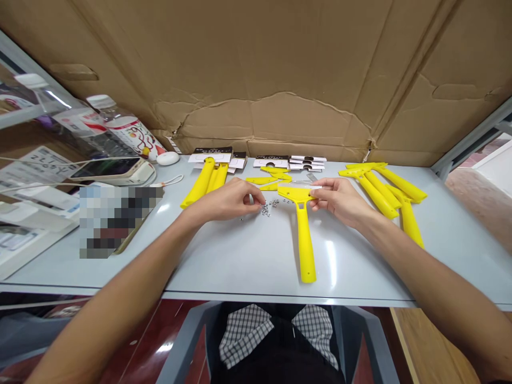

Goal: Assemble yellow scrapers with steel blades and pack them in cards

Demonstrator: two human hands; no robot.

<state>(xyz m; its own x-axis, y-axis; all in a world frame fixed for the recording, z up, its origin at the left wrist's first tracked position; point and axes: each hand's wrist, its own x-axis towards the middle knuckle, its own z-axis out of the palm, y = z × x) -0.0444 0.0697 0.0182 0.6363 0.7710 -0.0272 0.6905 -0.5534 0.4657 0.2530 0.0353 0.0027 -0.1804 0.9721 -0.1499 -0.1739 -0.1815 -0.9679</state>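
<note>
My right hand (334, 200) grips a yellow scraper (306, 240) by the right end of its wide head, thumb in front. Its handle points toward me, and a thin clear or metal strip shows along the head's far edge. At a small heap of tiny metal nuts or screws (266, 209), my left hand (240, 200) has its thumb and fingertips pinched together. Whether a piece sits between those fingertips is too small to tell. Just beyond the heap lie several loose yellow head pieces (262, 181). A small metal plate (311, 177) rests near my right fingers.
More yellow scrapers (378, 194) are piled at the right. Others with black-and-white cards (206, 178) lie at the left; further packs of cards (307, 162) sit at the back. A phone (106, 169), bottles (132, 130) and a white round case (168, 158) stand left. Cardboard (256, 69) walls the back.
</note>
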